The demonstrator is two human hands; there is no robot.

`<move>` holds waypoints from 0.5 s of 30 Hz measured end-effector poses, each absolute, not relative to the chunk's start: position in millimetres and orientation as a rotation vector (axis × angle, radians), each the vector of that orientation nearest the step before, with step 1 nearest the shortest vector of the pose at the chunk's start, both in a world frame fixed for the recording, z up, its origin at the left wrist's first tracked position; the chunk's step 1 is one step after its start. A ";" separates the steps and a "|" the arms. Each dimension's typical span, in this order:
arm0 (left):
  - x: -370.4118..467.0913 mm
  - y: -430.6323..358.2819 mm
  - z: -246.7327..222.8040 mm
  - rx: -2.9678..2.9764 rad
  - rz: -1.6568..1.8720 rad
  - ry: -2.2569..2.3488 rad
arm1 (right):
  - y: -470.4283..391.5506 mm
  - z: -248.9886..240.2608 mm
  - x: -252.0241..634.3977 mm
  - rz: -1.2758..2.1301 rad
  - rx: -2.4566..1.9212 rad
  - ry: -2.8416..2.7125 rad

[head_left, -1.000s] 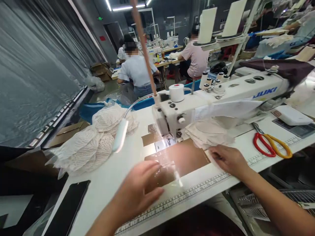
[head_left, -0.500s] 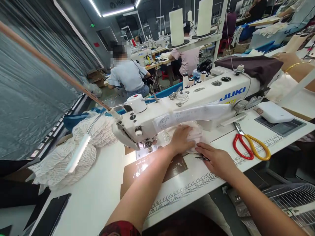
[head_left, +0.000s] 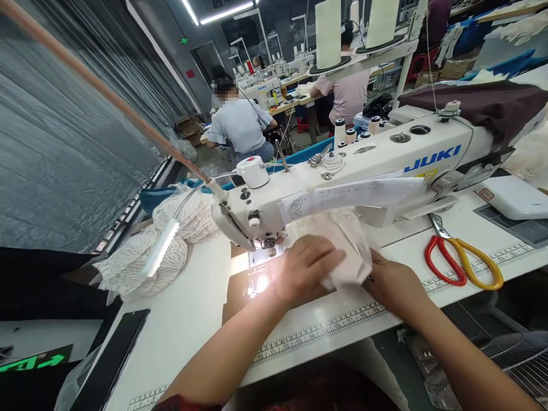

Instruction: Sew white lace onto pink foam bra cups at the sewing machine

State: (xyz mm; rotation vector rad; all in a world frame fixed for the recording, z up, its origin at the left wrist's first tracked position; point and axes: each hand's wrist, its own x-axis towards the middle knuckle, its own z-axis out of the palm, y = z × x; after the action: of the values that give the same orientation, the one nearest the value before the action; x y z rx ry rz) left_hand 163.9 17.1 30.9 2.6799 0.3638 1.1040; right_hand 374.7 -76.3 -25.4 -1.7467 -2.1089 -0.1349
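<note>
In the head view, the pale cloth (head_left: 349,242) is in front of the big white sewing machine (head_left: 368,162), over the desk (head_left: 192,308). The right hand (head_left: 396,285) has its grip closed on the right edge of the cloth. A small dark thing (head_left: 370,278) peeks out by its fingers. The left hand (head_left: 306,268) touches the cloth with bent fingers, but I cannot tell if its grip is closed. Scissors (head_left: 464,260) with red and yellow handles lie to the right. Lacy cloth (head_left: 132,268) sits in a heap near the lamp (head_left: 161,250).
</note>
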 end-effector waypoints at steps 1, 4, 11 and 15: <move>151.0 2.7 37.4 2.667 1.141 0.311 | -78.4 -24.8 374.9 -0.157 -1.737 -2.093; 113.6 -32.8 47.3 2.391 1.072 0.457 | -83.2 -27.3 376.2 -0.228 -1.621 -2.101; 53.4 -62.7 17.2 1.851 1.016 0.979 | -78.2 -38.6 375.4 -0.249 -1.216 -2.369; 39.6 -70.8 5.7 1.721 1.021 0.934 | -90.8 -20.4 350.4 -0.022 -1.180 -2.102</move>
State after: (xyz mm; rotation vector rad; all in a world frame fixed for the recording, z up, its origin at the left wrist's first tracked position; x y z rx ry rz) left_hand 39.6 -70.8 5.7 1.7212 0.9344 1.0213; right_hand 350.4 -90.8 -20.4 -1.1801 -2.1019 -0.0216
